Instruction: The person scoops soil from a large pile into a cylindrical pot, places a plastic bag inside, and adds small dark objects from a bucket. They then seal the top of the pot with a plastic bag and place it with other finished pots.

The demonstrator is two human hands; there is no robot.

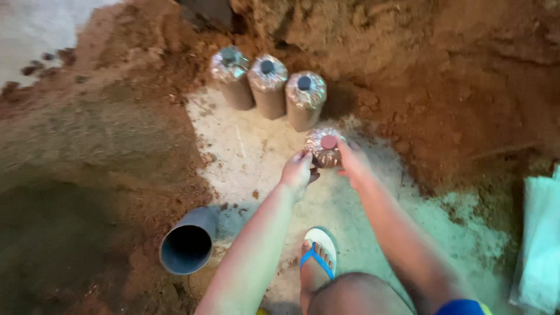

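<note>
A person's left hand (297, 170) and right hand (352, 160) close on the top of a squat brown substrate-filled plastic bag with a red-plugged neck (324, 148), standing on the pale concrete floor (256, 157) beside three similar bags. It looks dense and heavy, its film slippery; gripping the shoulders seems safest.

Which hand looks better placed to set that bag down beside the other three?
Probably the right hand: it grips the bag on its side, while the left hand only touches its edge.
</note>
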